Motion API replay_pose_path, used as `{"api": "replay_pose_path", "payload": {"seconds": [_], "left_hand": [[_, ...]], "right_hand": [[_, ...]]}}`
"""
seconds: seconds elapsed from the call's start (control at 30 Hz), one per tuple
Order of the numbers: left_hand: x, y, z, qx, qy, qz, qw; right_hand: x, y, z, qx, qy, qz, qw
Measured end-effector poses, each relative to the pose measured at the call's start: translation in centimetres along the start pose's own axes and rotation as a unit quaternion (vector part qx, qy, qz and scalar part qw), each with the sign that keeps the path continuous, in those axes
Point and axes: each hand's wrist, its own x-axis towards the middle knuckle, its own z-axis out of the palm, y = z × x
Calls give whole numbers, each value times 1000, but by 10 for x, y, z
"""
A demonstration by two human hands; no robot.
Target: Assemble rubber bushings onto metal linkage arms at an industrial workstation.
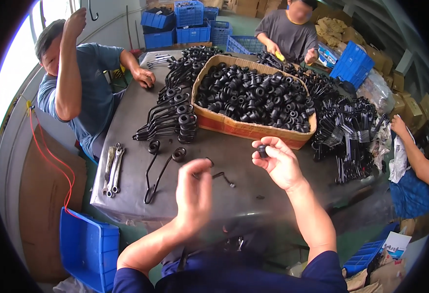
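My right hand [284, 165] is raised over the table, pinching a small black rubber bushing [262, 151] between thumb and fingers. To its left, my left hand [194, 195] is upright and smeared by motion, its fingers curled. Just behind it shows part of a black bent rod [224, 178]; whether the hand grips it cannot be made out. Two black bent rods with coiled ends [161, 177] lie on the table left of that hand. Beyond my hands stands a cardboard box [253, 131] heaped with black bushings [253, 93].
Wrenches [114, 168] lie at the dark table's [126, 207] left edge. Bent rods [173, 115] are piled left of the box, more black parts [346, 132] right. A person [82, 83] sits left; others are far [292, 34] and right [415, 166]. A blue crate [90, 249] stands lower left.
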Motion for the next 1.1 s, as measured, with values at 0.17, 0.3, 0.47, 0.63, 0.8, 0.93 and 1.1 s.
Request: {"api": "replay_pose_path", "payload": {"seconds": [0.17, 0.3, 0.47, 0.63, 0.8, 0.93, 1.1], "left_hand": [[-25, 17, -21, 182, -167, 180, 952], [-22, 32, -24, 214, -193, 175, 942], [-11, 44, -22, 210, -222, 137, 942], [-11, 43, -24, 211, -235, 130, 940], [-12, 42, -24, 223, -232, 136, 937], [-8, 42, -23, 216, -240, 130, 937], [-3, 42, -20, 225, -238, 125, 936]], "right_hand": [[-22, 16, 8, -81, 13, 21, 996], [-29, 28, 16, -194, 13, 28, 980], [-33, 50, 12, -279, 15, 22, 960], [-30, 66, 37, -553, -6, -139, 821], [-20, 70, 36, -638, -29, -151, 754], [-17, 62, 37, -669, -48, -100, 735], [-8, 21, 46, -562, -104, -94, 815]]}}
